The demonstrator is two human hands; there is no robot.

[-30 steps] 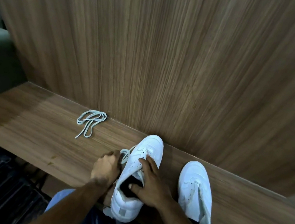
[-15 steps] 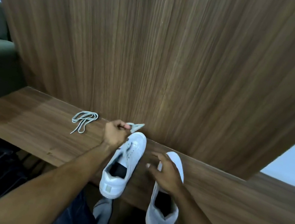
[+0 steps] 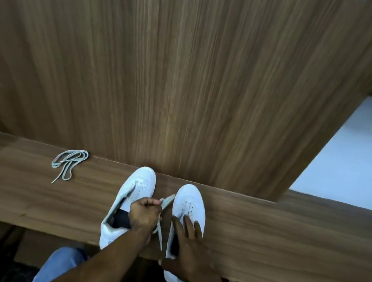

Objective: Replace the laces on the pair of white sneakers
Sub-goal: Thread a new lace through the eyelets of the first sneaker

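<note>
Two white sneakers stand side by side on a wooden ledge [image 3: 287,234], toes toward the wall. The left sneaker [image 3: 139,186] has no lace in its eyelets. My left hand [image 3: 144,212] is fisted above its opening, gripping a pale lace [image 3: 164,213] that loops out and hangs down between the shoes. My right hand [image 3: 187,247] lies flat with fingers spread on the right sneaker [image 3: 190,203], covering its opening and heel. A second pale lace [image 3: 68,163] lies bundled on the ledge to the left.
A tall wood-grain panel [image 3: 180,66] rises right behind the shoes' toes. The ledge's front edge runs just under the heels; my jeans-clad knees [image 3: 60,265] are below it. A pale floor [image 3: 361,158] shows at the right, dark slats at lower left.
My left hand has carried the lace from beyond the left shoe's toe back over its opening. My right hand settled onto the right sneaker. The view shifted so both shoes sit centred.
</note>
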